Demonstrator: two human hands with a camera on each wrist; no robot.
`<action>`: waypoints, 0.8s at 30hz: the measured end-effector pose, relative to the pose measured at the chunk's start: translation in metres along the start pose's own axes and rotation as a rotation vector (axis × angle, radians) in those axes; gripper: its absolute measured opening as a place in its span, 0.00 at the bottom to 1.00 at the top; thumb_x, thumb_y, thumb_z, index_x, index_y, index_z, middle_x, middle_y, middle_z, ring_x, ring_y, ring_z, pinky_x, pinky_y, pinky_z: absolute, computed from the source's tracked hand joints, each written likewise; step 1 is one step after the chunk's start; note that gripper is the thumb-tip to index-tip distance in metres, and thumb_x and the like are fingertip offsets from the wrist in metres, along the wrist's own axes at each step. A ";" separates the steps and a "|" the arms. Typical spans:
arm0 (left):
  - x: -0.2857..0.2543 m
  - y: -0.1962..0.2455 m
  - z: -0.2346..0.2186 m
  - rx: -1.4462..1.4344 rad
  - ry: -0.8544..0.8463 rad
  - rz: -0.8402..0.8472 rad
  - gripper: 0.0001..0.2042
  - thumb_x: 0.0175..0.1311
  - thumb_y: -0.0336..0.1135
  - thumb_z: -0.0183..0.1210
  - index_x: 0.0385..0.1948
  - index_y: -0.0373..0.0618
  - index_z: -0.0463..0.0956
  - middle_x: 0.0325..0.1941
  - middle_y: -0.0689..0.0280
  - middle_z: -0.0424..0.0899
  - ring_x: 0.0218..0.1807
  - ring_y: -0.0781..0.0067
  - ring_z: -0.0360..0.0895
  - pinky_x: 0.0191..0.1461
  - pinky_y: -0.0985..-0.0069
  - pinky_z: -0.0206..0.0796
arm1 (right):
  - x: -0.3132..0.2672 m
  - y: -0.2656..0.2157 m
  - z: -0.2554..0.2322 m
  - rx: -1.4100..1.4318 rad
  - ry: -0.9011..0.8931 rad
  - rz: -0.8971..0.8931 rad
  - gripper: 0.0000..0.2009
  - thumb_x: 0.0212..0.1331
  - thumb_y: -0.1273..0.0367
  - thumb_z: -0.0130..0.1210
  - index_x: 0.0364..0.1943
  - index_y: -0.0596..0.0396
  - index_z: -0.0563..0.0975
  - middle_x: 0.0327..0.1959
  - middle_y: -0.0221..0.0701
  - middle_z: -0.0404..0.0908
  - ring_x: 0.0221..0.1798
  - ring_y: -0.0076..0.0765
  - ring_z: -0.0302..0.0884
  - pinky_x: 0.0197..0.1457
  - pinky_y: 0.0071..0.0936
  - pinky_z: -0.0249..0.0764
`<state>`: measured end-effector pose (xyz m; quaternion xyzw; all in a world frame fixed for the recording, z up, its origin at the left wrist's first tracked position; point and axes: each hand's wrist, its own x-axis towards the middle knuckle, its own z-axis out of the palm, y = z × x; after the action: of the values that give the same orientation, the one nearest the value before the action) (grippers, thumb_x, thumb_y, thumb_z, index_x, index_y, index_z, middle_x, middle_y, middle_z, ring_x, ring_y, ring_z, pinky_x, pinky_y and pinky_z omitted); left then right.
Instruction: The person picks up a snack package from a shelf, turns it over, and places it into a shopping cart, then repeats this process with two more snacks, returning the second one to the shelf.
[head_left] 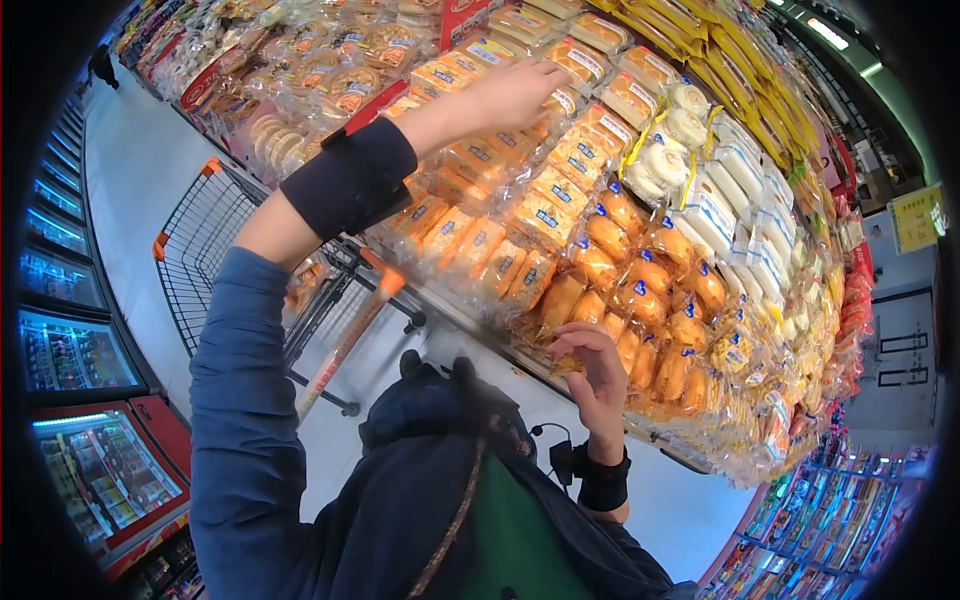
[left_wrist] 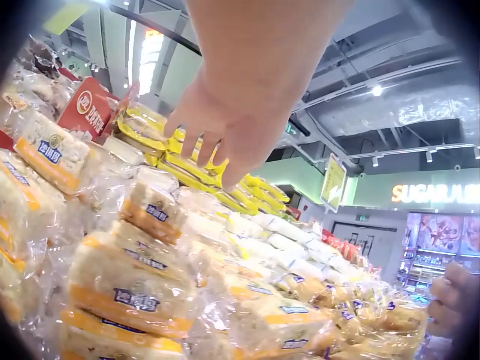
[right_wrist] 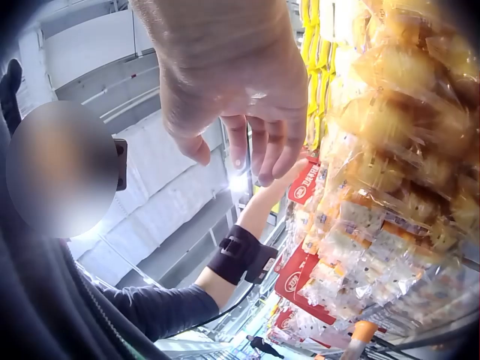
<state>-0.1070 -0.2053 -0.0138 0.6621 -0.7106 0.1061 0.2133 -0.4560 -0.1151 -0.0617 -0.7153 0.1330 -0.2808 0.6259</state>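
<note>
My left hand (head_left: 515, 95) reaches over packs of sliced bread (head_left: 550, 200) in clear wrap with orange bands. In the left wrist view its fingers (left_wrist: 191, 146) hang loosely above the stacked loaves (left_wrist: 135, 289), holding nothing. Lower and closer to my body, my right hand (head_left: 597, 375) hovers by the near edge of the display, beside wrapped golden buns (head_left: 610, 240). The right wrist view shows that hand empty as well, its fingers (right_wrist: 255, 142) relaxed and slightly bent. White wrapped loaves (head_left: 710, 205) and round white buns (head_left: 665, 165) lie to the right of the sliced bread.
A shopping cart (head_left: 190, 245) with an orange-ended handle stands left of the display. Yellow packs (head_left: 740, 70) line the back. Red sign cards (left_wrist: 86, 109) stand among the goods. Lit fridges (head_left: 80, 350) run along the far left, and a distant person (head_left: 103, 66) is in the aisle.
</note>
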 end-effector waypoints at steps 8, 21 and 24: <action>-0.064 0.094 -0.078 -0.222 0.316 0.240 0.18 0.60 0.36 0.57 0.52 0.43 0.70 0.50 0.58 0.76 0.54 0.55 0.72 0.57 0.61 0.62 | 0.007 0.002 0.000 0.028 -0.085 0.021 0.17 0.59 0.66 0.54 0.49 0.62 0.70 0.51 0.39 0.69 0.48 0.35 0.73 0.54 0.32 0.68; -0.189 0.154 -0.082 -0.290 0.160 -0.282 0.19 0.57 0.29 0.59 0.52 0.41 0.70 0.52 0.58 0.76 0.55 0.57 0.72 0.59 0.66 0.62 | 0.007 0.015 -0.015 0.141 -0.317 0.049 0.17 0.54 0.80 0.51 0.50 0.59 0.72 0.50 0.36 0.70 0.48 0.31 0.74 0.54 0.26 0.69; -0.226 0.168 -0.076 -0.329 0.273 -0.473 0.20 0.56 0.30 0.59 0.52 0.40 0.69 0.49 0.56 0.76 0.53 0.54 0.73 0.56 0.66 0.64 | 0.005 0.022 -0.022 0.103 -0.408 0.028 0.17 0.54 0.81 0.50 0.50 0.59 0.73 0.50 0.36 0.70 0.48 0.30 0.74 0.53 0.26 0.69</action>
<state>-0.2529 0.0464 -0.0248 0.7451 -0.5096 0.0251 0.4295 -0.4609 -0.1398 -0.0805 -0.7223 -0.0011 -0.1275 0.6797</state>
